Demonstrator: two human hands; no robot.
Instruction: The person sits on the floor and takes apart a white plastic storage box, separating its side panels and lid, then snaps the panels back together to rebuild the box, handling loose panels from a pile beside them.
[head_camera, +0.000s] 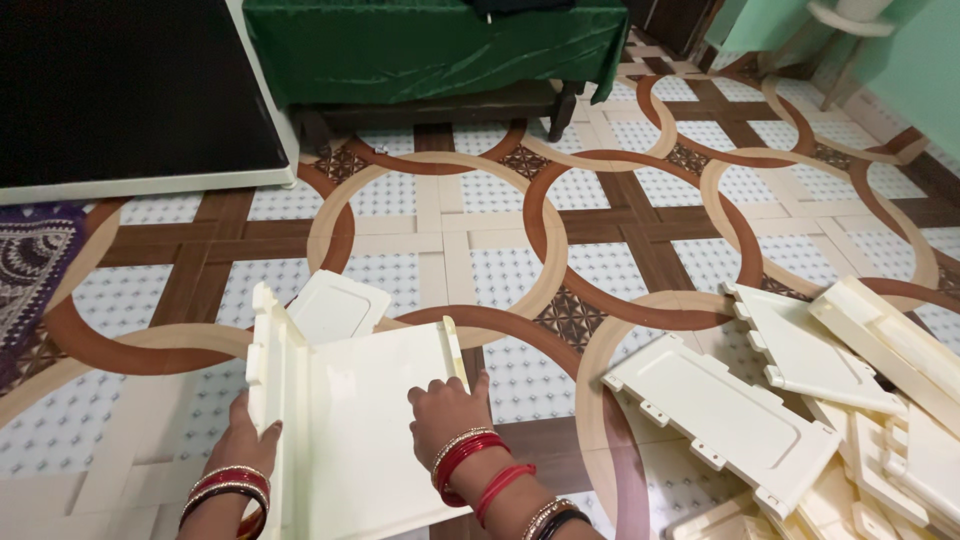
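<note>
My left hand (245, 440) grips the upright cream panel (272, 400); my right hand (447, 410) rests flat, fingers spread, on the joined flat panel (375, 430); assembly sits on the patterned floor (480, 250); loose cream panels (800, 400) piled right.

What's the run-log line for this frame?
left hand: steadies upright cream panel | right hand: flat on cream panel | loose panels right
</note>
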